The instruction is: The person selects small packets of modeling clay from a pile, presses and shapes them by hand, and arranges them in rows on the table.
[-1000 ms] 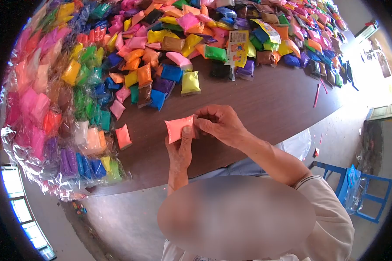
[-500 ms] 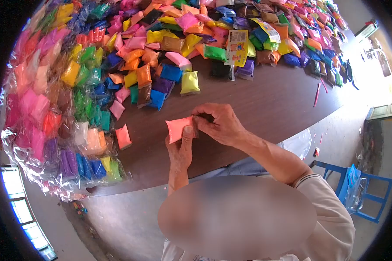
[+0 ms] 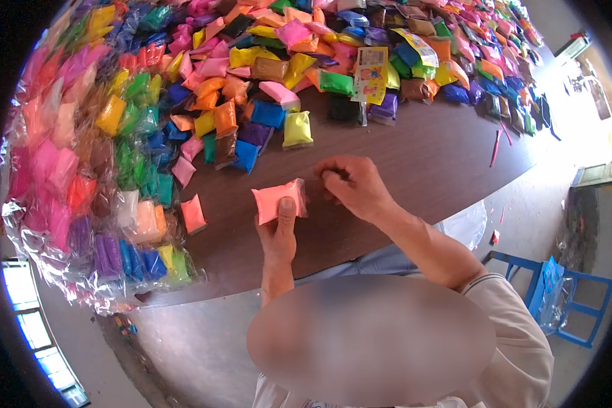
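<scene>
Salmon-pink film, shiny and thin, covers the small packet (image 3: pixel 270 204) which, in the head view, the left hand (image 3: pixel 277 239) holds over the dark brown table (image 3: pixel 415 173); the thumb is clamped on its upper face and the fingers go beneath, probably so that the transparent end is left free, turned to the right hand (image 3: pixel 355 187); this right hand is near the packet but apart from it, its fingers curled inward (whether the tips pinch something, I cannot tell); the filling seems soft, like dough, so a light grip should be enough; a second pink packet (image 3: pixel 194 215) lies alone at the left; beyond, many pillow-shaped packets (image 3: pixel 297 129) make a loose, colourful heap, with a flat printed yellow card (image 3: pixel 370 76) at its front edge; at the far left, crinkled clear bags (image 3: pixel 62 163) hold others in rows, perhaps for keeping them together.
</scene>
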`<state>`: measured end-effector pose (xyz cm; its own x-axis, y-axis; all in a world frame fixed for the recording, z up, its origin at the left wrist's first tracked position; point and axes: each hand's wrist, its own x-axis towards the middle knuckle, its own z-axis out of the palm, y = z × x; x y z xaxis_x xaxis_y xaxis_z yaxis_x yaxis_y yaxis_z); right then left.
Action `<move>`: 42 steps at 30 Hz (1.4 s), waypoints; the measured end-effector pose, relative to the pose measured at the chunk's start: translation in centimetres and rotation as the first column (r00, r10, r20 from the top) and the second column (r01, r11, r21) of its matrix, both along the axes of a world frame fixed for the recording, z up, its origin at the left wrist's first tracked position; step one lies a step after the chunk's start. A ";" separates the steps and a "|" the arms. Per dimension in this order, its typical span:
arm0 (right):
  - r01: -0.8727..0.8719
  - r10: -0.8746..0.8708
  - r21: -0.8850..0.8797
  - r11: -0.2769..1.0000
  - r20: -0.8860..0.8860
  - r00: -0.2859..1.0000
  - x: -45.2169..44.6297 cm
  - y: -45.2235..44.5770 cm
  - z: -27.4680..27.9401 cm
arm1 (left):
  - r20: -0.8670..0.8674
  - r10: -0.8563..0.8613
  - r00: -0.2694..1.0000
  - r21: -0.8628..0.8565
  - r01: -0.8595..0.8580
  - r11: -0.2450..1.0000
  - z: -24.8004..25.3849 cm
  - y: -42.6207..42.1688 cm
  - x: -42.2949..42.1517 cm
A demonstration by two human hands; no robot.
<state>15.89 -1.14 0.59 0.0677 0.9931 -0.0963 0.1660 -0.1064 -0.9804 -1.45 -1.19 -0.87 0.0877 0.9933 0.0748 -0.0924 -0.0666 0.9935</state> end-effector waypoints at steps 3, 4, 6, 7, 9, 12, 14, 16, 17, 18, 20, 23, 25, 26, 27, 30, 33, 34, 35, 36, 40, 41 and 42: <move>0.158 -0.161 -0.041 0.987 -0.080 0.984 0.9 -0.4 0.4 | 0.021 -0.026 0.999 -0.014 0.026 1.000 0.1 0.2 -0.3; 0.132 -0.137 -0.130 0.983 -0.036 0.990 1.5 -0.6 1.1 | 0.016 -0.039 0.999 -0.015 0.039 0.999 0.0 0.2 -0.4; 0.091 -0.081 -0.306 0.948 0.046 0.996 2.8 -0.7 2.8 | 0.007 -0.061 0.998 -0.013 0.061 0.998 0.0 0.2 -0.3; 0.144 -0.123 -0.147 0.979 0.142 0.982 3.0 -0.9 2.4 | 0.002 -0.071 0.997 -0.012 0.071 0.997 0.1 0.2 -0.3; 0.192 -0.243 0.189 0.963 0.301 0.922 3.1 -1.0 1.2 | 0.023 -0.085 0.996 -0.032 0.085 0.996 0.2 0.2 -0.3; 0.182 -0.306 0.428 0.885 0.239 0.922 2.6 -0.5 1.3 | 0.057 -0.077 0.995 -0.061 0.081 0.995 0.1 0.1 -0.2; 0.083 -0.152 0.336 0.938 0.186 0.971 2.3 -1.0 2.6 | 0.044 -0.085 0.995 -0.070 0.088 0.994 0.0 -0.1 -0.1; -0.053 -0.004 0.317 0.947 0.177 0.984 1.8 -1.1 3.1 | -0.010 -0.111 0.994 -0.070 0.110 0.991 -0.1 -0.2 -0.1; -0.109 0.025 0.392 0.914 0.213 0.977 1.4 -0.9 3.0 | -0.043 -0.094 0.995 -0.084 0.090 0.992 -0.8 -0.2 -0.1; -0.168 0.053 0.464 0.870 0.250 0.967 1.0 -0.5 2.9 | -0.019 -0.100 0.995 -0.101 0.097 0.990 -0.7 -0.4 0.1; -0.274 0.119 0.470 0.839 0.334 0.935 0.4 -0.2 2.9 | 0.023 -0.101 0.995 -0.133 0.103 0.986 -0.6 -1.0 0.2; -0.416 0.246 0.325 0.849 0.453 0.857 0.5 0.1 3.4 | -0.160 -0.113 0.981 0.095 0.129 0.987 -3.3 -0.3 -0.4; -0.438 0.319 0.191 0.878 0.448 0.835 0.9 0.3 4.0 | -0.240 -0.095 0.966 0.179 0.141 0.974 -2.9 -0.1 0.1; -0.421 0.339 0.131 0.897 0.406 0.849 1.1 0.3 4.3 | -0.242 -0.091 0.966 0.183 0.138 0.973 -2.5 0.0 0.4; -0.404 0.354 0.067 0.912 0.365 0.861 1.1 0.5 4.4 | -0.290 -0.100 0.952 0.203 0.164 0.965 -1.8 0.2 0.4; -0.169 0.107 0.161 0.972 0.336 0.936 1.0 1.8 4.3 | -0.477 -0.072 0.876 0.309 0.244 0.919 -0.1 0.7 0.1; -0.107 0.070 0.205 0.973 0.183 0.981 0.0 3.4 5.3 | -0.452 -0.122 0.883 0.310 0.284 0.907 0.0 1.1 0.1; -0.151 0.107 0.170 0.974 0.243 0.964 -0.7 4.0 5.7 | -0.449 -0.126 0.885 0.291 0.278 0.915 -0.2 1.0 0.2; -0.190 0.143 0.133 0.973 0.301 0.943 -1.6 4.6 6.2 | -0.445 -0.132 0.886 0.273 0.274 0.922 -0.3 0.9 0.2; -0.226 0.179 0.093 0.970 0.359 0.916 -2.6 5.1 6.7 | -0.484 -0.108 0.868 0.306 0.283 0.909 -0.2 0.9 0.2; -0.374 0.283 0.169 0.912 0.402 0.871 -7.0 6.8 5.3 | -0.461 -0.064 0.885 0.321 0.234 0.918 -1.3 0.4 0.1; -0.407 0.320 0.154 0.900 0.401 0.859 -7.8 7.3 4.7 | -0.409 -0.068 0.910 0.294 0.202 0.934 -1.7 0.2 0.1; -0.440 0.357 0.139 0.887 0.399 0.845 -8.5 7.9 4.0 | -0.406 -0.085 0.910 0.300 0.220 0.928 -1.4 0.2 -0.1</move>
<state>7.37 6.75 4.61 -0.3508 0.9332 0.0775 0.4856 0.2520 -0.8370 -1.55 -0.94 -2.31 0.3248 0.8875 0.3269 0.2508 -0.4141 0.8750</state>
